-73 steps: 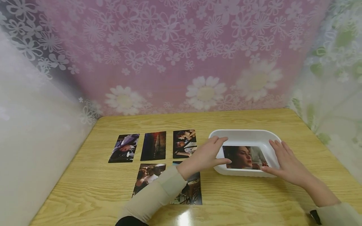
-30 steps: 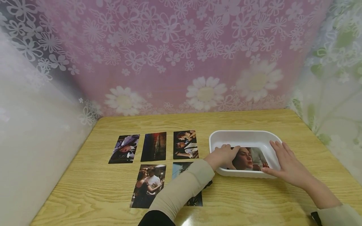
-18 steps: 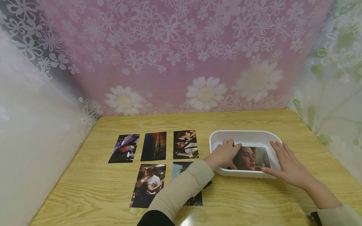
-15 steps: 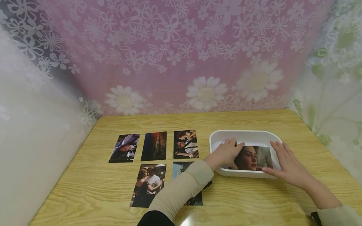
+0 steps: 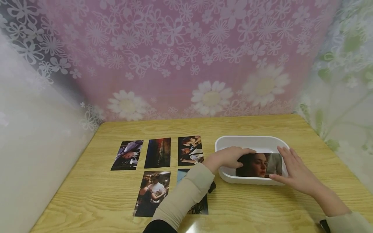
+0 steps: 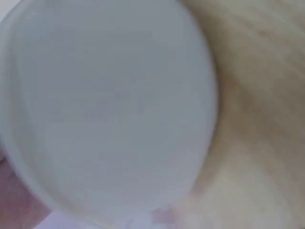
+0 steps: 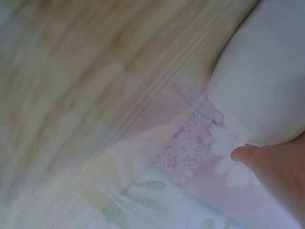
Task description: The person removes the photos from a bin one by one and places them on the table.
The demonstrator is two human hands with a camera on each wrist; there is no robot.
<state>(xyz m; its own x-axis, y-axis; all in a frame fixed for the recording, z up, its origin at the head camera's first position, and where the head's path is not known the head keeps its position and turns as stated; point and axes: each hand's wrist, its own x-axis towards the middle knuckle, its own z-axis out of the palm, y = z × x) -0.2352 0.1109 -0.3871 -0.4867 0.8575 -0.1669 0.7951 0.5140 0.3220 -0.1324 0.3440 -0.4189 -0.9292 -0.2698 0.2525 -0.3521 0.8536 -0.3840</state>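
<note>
A white plastic tub with rounded corners stands on the right part of the table. Inside it lies a photo card showing a close-up of a face. My left hand reaches over the tub's left end, its extended fingers along the card's far edge and its thumb over the left part of the card. At the tub's right end, my right hand rests with fingers on the right rim and thumb at the near rim. The left wrist view shows the tub's outer wall; a right fingertip touches the rim.
Left of the tub, several photo cards lie in two rows, among them a couple card and a dark red-and-blue card. My left sleeve covers part of another card. Flowered pink cloth backs the wooden table.
My left hand first reached farther into the tub, and the card slid right toward its right end. Since then the left fingers have straightened and the thumb has risen. The right hand stays put.
</note>
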